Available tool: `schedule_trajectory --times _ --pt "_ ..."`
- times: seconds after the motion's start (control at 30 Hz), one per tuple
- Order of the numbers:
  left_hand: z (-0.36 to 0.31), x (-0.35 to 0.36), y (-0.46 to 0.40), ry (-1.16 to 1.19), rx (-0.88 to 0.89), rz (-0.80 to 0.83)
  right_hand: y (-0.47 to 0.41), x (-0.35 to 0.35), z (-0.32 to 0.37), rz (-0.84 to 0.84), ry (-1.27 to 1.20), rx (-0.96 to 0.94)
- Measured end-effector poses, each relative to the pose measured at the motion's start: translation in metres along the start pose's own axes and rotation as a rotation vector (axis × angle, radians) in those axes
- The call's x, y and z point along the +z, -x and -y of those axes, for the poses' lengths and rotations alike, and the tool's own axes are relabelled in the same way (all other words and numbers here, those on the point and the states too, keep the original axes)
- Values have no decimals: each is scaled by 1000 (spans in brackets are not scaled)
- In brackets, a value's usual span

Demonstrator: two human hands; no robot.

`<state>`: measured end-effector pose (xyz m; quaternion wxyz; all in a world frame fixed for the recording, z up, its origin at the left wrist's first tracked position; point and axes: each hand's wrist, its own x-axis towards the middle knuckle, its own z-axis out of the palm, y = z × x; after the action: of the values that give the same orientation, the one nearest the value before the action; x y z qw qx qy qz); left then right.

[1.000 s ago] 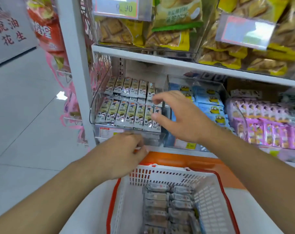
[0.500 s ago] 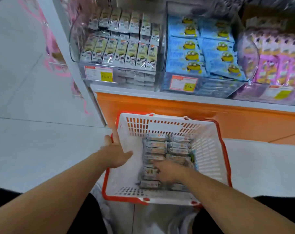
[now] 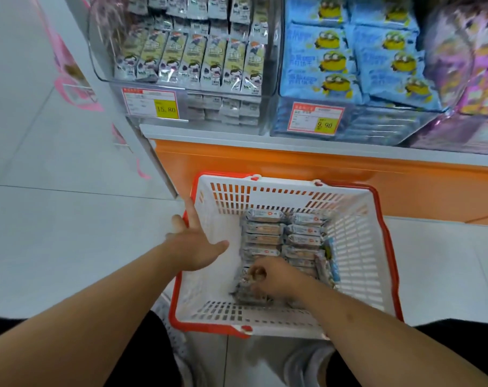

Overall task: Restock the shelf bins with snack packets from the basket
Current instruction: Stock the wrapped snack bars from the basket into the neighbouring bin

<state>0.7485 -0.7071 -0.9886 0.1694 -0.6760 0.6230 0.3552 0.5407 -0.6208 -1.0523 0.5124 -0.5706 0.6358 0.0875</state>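
A white basket with a red rim (image 3: 357, 247) stands on the floor before the shelf. In it lie several grey snack packets (image 3: 268, 230) in two rows. My right hand (image 3: 276, 277) is down in the basket, its fingers curled round packets at the near end of the left row. My left hand (image 3: 195, 244) rests on the basket's left rim, fingers outside and thumb inside. Above, a clear shelf bin (image 3: 223, 110) holds the same kind of grey packets standing upright.
A second clear bin (image 3: 354, 124) of blue packets sits to the right, and a bin of purple packets (image 3: 474, 79) beyond it. An orange shelf base (image 3: 293, 166) runs behind the basket. White tiled floor (image 3: 55, 219) lies to the left. My shoes show below the basket.
My view dropped from the shelf to the basket. My right hand left the bin, reached into the basket and closed on packets. My left hand moved to the basket's left rim.
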Motion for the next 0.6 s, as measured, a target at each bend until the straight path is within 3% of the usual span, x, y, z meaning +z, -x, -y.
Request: schedule_trajectory --times 0.1,0.2,0.27,0.33,0.47,0.53,0.6 --pt "-2 -3 11 7 -5 -70 21 -35 32 -38 8 -94" --pt "-9 -13 28 -12 33 -282 54 -78 71 -104 -15 -153" --pt "-23 -37 38 92 147 -415 77 -108 93 -163 47 -217" --pt "-40 -75 54 232 289 -281 105 -139 112 -244 128 -304" --pt "-58 -139 99 527 532 243 164 -187 138 -398 173 -424" --pt "-60 -155 120 578 633 308 185 -195 147 -453 151 -473" --pt "-61 -165 134 639 674 246 198 -198 151 -544 185 -524"
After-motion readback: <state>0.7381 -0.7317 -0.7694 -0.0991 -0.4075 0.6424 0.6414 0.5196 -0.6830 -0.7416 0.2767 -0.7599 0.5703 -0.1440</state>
